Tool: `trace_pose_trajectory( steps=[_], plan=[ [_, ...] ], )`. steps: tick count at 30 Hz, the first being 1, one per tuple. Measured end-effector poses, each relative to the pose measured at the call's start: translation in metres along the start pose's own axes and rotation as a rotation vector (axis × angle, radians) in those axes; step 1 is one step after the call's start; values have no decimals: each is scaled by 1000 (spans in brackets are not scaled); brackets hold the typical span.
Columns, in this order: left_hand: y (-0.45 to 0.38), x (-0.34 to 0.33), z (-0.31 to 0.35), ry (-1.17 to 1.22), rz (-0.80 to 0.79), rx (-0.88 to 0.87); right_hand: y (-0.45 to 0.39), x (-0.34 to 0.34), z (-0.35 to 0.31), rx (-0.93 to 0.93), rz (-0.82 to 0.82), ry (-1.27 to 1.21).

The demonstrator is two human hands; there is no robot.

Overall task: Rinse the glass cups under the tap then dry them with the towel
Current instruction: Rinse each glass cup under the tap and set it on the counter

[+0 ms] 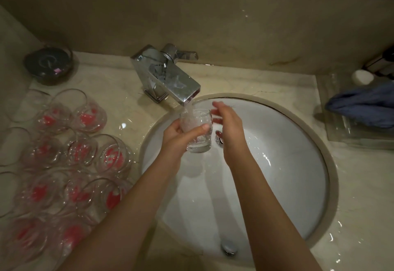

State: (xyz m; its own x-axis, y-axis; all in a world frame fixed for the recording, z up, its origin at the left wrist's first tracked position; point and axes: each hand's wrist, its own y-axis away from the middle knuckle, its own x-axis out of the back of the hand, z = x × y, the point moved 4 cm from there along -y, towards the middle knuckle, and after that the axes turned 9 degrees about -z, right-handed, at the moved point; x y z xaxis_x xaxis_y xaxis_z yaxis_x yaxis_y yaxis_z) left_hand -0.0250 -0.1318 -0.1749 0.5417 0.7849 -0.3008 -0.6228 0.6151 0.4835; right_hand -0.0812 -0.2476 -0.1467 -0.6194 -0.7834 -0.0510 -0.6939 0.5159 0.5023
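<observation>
a wet marble bench (266, 83) rims a round white sink (287, 164), glass cups (89, 149) crowding its nine o'clock edge. the left hand (177, 134) grips a glass cup (197, 130) under the tap (170, 77); the right hand (229, 123), fingers loosely straight, hovers just beside it at three o'clock, holding nothing.

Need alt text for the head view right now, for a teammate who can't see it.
The left hand holds a glass cup under the running tap over the white sink, the right hand open beside it. More glass cups crowd the counter left; a blue towel lies right.
</observation>
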Motion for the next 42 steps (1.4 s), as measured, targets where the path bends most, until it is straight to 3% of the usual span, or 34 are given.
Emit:
trace_pose_trajectory(
  steps=[4, 9, 21, 25, 28, 31, 33, 35, 42],
  plan=[
    [5, -2, 0, 38, 40, 33, -4, -17, -41, 167, -104, 23],
    [9, -6, -1, 57, 60, 59, -16, -36, -76, 208, -183, 124],
    [14, -5, -4, 33, 91, 85, -5, -45, -75, 233, -204, 201],
    [17, -8, -5, 7, 95, 150, 13, -28, -64, 234, -223, 125],
    [22, -10, -7, 17, 7, 234, 27, 4, -28, 64, -52, 60],
    [31, -22, -9, -14, -167, 447, 48, 16, 10, -349, -150, 54],
    [36, -26, -14, 28, -172, 611, 56, 22, 20, -466, -178, 37],
    [41, -29, -15, 57, -151, 683, 60, 30, 22, -479, -155, 59],
    [51, -44, -13, -82, -229, 667, 82, 47, 25, -406, -68, 8]
  ],
)
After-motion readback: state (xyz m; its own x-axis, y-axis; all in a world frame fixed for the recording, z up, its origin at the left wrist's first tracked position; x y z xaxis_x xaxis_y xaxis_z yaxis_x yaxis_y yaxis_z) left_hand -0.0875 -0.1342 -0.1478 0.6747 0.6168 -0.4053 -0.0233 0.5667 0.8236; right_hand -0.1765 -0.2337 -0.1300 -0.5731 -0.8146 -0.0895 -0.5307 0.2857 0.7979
